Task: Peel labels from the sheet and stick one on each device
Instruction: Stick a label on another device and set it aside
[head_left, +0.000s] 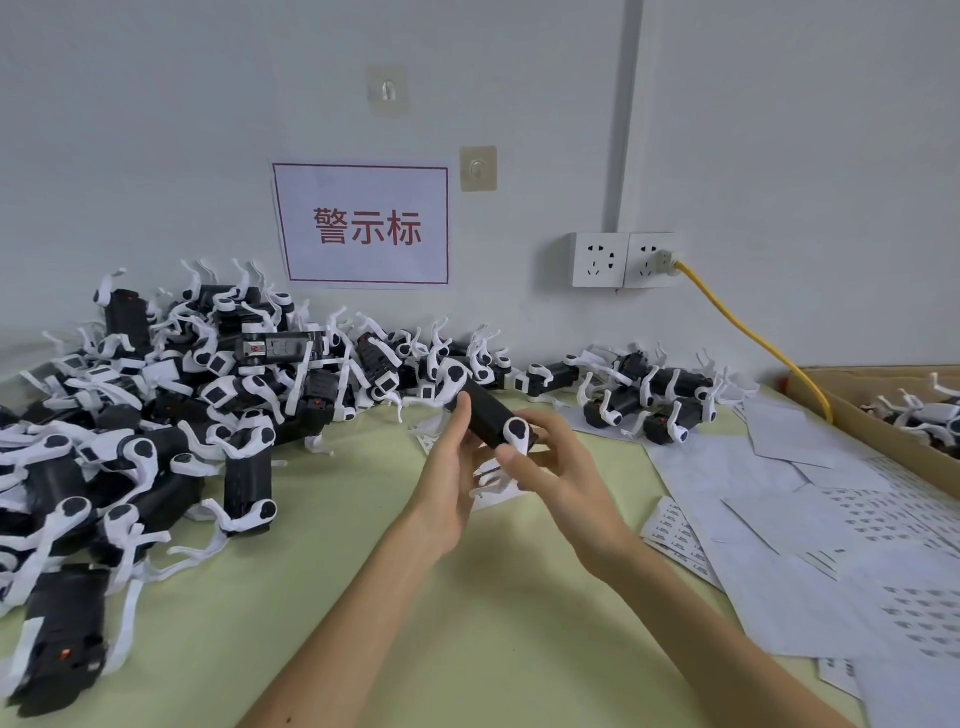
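one black and white device (488, 410) is held up over the green surface (363, 571), about in the middle, between two hands. the left hand (452, 478) has its grip closed on the long black side, with the thumb on top. the right hand (561, 488) has its grip closed on the near end, by the round white part. i cannot tell if a label is on this device yet, or if one is stuck on a finger.

the label sheets (883, 519) lie spread out on the right, and some look partly used up. a big pile (156, 415) of devices sits on the left, a small group (649, 400) sits at the back right, and a few more lie in the box (857, 421) on the far right. i cannot see which ones have labels. my guess is the box holds done ones and the big pile waits, so there is a lot of work left.
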